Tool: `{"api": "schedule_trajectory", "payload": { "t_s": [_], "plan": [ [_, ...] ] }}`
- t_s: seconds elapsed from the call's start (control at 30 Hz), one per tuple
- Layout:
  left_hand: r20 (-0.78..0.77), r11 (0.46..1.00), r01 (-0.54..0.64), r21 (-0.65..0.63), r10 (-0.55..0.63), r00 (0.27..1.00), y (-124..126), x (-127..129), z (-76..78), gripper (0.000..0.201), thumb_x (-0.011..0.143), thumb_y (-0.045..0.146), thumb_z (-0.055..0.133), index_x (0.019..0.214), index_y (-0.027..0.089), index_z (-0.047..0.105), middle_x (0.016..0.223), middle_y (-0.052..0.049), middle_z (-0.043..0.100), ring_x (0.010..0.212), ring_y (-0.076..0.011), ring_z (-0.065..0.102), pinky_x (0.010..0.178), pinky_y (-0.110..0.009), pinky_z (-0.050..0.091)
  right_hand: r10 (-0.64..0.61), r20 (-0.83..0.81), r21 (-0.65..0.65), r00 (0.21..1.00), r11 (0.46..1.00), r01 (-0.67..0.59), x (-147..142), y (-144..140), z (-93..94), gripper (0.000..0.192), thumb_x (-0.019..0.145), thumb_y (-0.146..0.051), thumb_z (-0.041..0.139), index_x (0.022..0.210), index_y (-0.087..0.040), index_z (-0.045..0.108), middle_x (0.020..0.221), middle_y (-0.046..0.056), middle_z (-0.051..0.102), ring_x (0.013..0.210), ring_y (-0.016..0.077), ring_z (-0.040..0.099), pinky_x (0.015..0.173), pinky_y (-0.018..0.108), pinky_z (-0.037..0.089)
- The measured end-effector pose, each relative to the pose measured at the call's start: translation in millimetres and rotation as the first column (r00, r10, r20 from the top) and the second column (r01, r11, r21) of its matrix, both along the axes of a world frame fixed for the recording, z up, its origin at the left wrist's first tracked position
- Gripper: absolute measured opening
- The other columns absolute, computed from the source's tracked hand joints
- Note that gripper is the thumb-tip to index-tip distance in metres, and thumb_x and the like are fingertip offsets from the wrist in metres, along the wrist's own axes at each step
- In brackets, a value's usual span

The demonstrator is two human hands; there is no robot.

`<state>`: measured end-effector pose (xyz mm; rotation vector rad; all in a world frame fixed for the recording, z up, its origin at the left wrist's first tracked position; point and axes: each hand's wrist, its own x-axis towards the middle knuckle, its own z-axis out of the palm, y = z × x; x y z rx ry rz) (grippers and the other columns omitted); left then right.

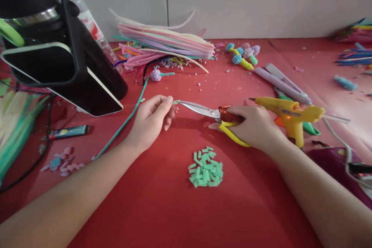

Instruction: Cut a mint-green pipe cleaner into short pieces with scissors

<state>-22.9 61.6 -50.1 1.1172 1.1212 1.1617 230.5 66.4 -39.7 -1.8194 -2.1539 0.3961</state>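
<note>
My left hand (154, 120) is closed in a pinch, thumb against forefinger. A tiny pale green bit shows at its fingertips, most likely a piece like those in the pile. In my right hand (254, 124) is a pair of scissors (200, 109) with a red and a yellow handle. Their blades look nearly closed and point left, the tips at the green bit. Below the blades, on the red tabletop (162, 205), lies a small pile of cut green pieces (205, 168). A long teal pipe cleaner (124, 124) runs behind my left wrist.
A yellow glue gun (290, 114) and a lilac flat iron (281, 84) lie at right. Bundled pastel pipe cleaners (168, 40) lie along the wall. A black bottle (101, 54) with a phone-like holder leans at left, near a lighter (69, 131). Fuzzy flowers (241, 54) lie behind.
</note>
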Motion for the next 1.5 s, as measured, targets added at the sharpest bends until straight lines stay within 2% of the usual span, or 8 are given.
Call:
{"api": "schedule_trajectory", "payload": {
  "t_s": [0.23, 0.4, 0.53, 0.77, 1.0, 1.2, 1.5],
  "plan": [
    [-0.004, 1.0, -0.003, -0.023, 0.003, 1.0, -1.4, 0.8, 2.0, 0.028, 0.092, 0.038, 0.061, 0.074, 0.019, 0.056, 0.067, 0.001, 0.056, 0.049, -0.0057, 0.049, 0.04, -0.017, 0.037, -0.001, -0.058, 0.038, 0.998, 0.999, 0.004, 1.0, -4.5, -0.3, 0.069, 0.066, -0.088, 0.058, 0.056, -0.023, 0.039, 0.048, -0.004, 0.035, 0.05, 0.0107, 0.026, 0.052, 0.03, 0.026],
    [-0.012, 1.0, 0.002, -0.024, -0.002, 1.0, -2.2, -0.3, 1.7, 0.028, 0.093, 0.038, 0.06, 0.073, 0.019, 0.055, 0.067, 0.002, 0.056, 0.048, -0.0055, 0.049, 0.039, -0.017, 0.037, 0.054, -0.034, 0.049, 0.998, 0.997, -0.053, 2.0, -3.3, -2.1, 0.066, 0.069, -0.086, 0.055, 0.057, -0.023, 0.042, 0.049, -0.005, 0.034, 0.05, 0.0109, 0.029, 0.054, 0.03, 0.027],
    [-0.018, 1.0, -0.002, -0.025, 0.002, 1.0, -1.7, -0.8, 1.3, 0.029, 0.093, 0.039, 0.06, 0.072, 0.019, 0.056, 0.066, 0.001, 0.056, 0.048, -0.0056, 0.048, 0.039, -0.017, 0.036, 0.088, -0.021, 0.055, 0.996, 0.995, -0.087, 3.2, -2.3, -2.7, 0.065, 0.071, -0.083, 0.057, 0.057, -0.022, 0.039, 0.049, -0.005, 0.036, 0.052, 0.0107, 0.029, 0.054, 0.029, 0.028],
    [-0.014, 0.999, -0.011, -0.031, 0.01, 1.0, -0.8, -0.2, 1.4, 0.03, 0.093, 0.04, 0.061, 0.073, 0.018, 0.058, 0.066, 0.001, 0.057, 0.048, -0.0056, 0.049, 0.039, -0.017, 0.037, 0.061, -0.03, 0.031, 0.998, 0.998, -0.06, 1.8, -2.5, -1.9, 0.068, 0.066, -0.086, 0.059, 0.056, -0.022, 0.037, 0.049, -0.004, 0.035, 0.051, 0.0111, 0.03, 0.049, 0.028, 0.027],
    [-0.019, 1.0, -0.012, -0.029, 0.011, 1.0, -0.8, -0.4, 0.6, 0.029, 0.092, 0.04, 0.061, 0.073, 0.018, 0.058, 0.065, 0.001, 0.056, 0.048, -0.0057, 0.048, 0.039, -0.017, 0.036, 0.034, -0.044, 0.001, 0.998, 0.999, -0.034, -0.2, -0.6, -0.5, 0.068, 0.064, -0.089, 0.057, 0.057, -0.022, 0.046, 0.049, -0.002, 0.042, 0.05, 0.0123, 0.036, 0.05, 0.028, 0.03],
    [-0.022, 0.999, -0.014, -0.031, 0.014, 1.0, -0.6, 0.6, 2.5, 0.029, 0.092, 0.04, 0.06, 0.073, 0.019, 0.056, 0.064, 0.001, 0.056, 0.047, -0.006, 0.048, 0.039, -0.018, 0.037, -0.017, -0.078, 0.005, 0.997, 1.0, 0.018, -0.2, -3.0, -0.8, 0.07, 0.061, -0.09, 0.059, 0.056, -0.023, 0.039, 0.05, -0.003, 0.038, 0.051, 0.0115, 0.031, 0.049, 0.028, 0.026],
    [-0.014, 0.999, -0.012, -0.036, 0.012, 1.0, -0.5, -0.2, 1.2, 0.029, 0.092, 0.039, 0.06, 0.072, 0.019, 0.056, 0.066, 0.001, 0.056, 0.047, -0.0061, 0.048, 0.039, -0.019, 0.036, 0.045, -0.065, 0.04, 0.997, 0.998, -0.042, -0.1, -3.1, -2.0, 0.067, 0.066, -0.083, 0.062, 0.055, -0.022, 0.035, 0.048, -0.005, 0.032, 0.05, 0.0099, 0.027, 0.052, 0.029, 0.027]
  ]
}}
